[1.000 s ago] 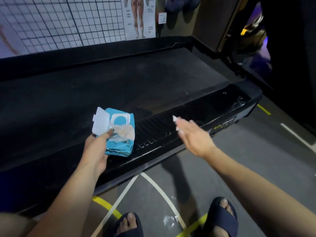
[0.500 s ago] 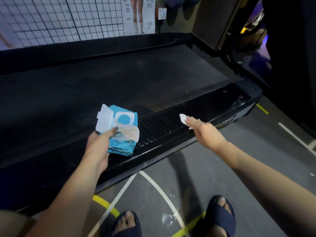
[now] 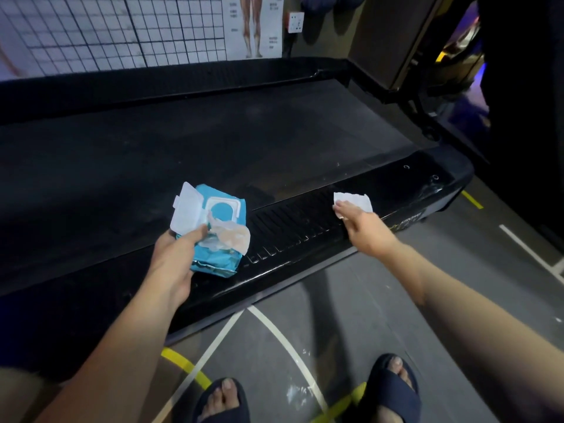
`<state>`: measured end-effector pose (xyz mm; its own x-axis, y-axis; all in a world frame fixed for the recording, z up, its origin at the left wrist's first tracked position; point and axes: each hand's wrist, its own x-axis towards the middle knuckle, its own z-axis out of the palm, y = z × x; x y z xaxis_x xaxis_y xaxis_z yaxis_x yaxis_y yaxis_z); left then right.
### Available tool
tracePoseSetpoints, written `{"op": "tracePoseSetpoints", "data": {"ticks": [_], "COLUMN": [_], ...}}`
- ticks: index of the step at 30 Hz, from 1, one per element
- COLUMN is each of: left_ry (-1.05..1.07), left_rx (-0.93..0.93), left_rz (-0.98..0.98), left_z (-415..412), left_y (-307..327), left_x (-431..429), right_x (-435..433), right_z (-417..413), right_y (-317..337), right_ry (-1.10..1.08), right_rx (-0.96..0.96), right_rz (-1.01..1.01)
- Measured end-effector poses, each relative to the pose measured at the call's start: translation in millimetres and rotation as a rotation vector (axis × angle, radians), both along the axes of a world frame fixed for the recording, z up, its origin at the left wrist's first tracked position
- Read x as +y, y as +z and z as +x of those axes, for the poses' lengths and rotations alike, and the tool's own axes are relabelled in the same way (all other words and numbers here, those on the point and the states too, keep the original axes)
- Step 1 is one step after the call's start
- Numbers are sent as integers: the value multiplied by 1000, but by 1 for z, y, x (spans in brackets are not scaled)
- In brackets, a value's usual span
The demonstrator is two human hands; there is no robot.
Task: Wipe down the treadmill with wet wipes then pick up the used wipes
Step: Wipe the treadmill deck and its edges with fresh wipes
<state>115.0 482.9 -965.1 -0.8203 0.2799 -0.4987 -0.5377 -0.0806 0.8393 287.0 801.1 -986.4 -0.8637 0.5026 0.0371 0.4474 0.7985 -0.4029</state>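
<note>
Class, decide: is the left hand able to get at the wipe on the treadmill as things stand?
Probably not: the left hand grips the pack, and the right hand presses on the wipe.

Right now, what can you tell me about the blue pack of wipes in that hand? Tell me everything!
The pack is a soft, crinkly blue pouch that looks like plastic film. Its hard white lid is flipped open to the left, showing an oval opening in a white frame. A pale, see-through flap hangs below the opening; wipe or peeled seal, I cannot tell. The left hand grips the pack, thumb on top, over the near edge of the black treadmill.
</note>
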Motion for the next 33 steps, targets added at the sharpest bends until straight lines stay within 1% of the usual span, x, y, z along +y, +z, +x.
{"op": "tracePoseSetpoints", "data": {"ticks": [3,5,7,10,12,13,17,19,21,23,24,26,27,28,29,31,33], "left_ry": [7,8,8,-4,-8,-9,-3,7,8,10,5,4,8,14,17,12,15], "left_rx": [4,-12,-25,-11,2,4,-6,-10,-10,-13,-10,-5,-5,-8,-10,-8,-8], "left_rz": [9,16,12,2,-9,-9,7,7,0,7,14,26,32,40,43,39,31], "left_z": [-2,-2,-3,0,-1,-2,-3,-3,-4,-4,-4,-6,-7,-8,-8,-8,-7], "left_y": [1,3,4,6,7,7,9,9,8,9,10,10,10,10,10,9,7], "left_x": [1,1,2,2,0,-2,-11,-13,-15,-16,-16,-17,-17,-18,-19,-19,-19], "right_x": [-19,-36,-48,-71,-81,-88,-95,-91,-94,-122,-137,-161,-161,-149,-130,-87,-50], "right_z": [25,37,23,-10,-14,-8,28,19,-3,-17,-20,-9,-1,6,11,19,20], "right_y": [-6,2,1,-17,-25,-24,-5,1,-3,-9,-14,-21,-20,-16,-16,-17,-20], "right_ry": [7,24,62,183,196,207,222,249,203,73,72,238,326,370,360,241,120], "right_rx": [54,54,96,64,73,59,30,18,41,56,78,68,57,55,56,56,17], "right_rz": [5,-67,-108,9,64,76,14,78,89,70,69,88,112,135,145,162,160]}}
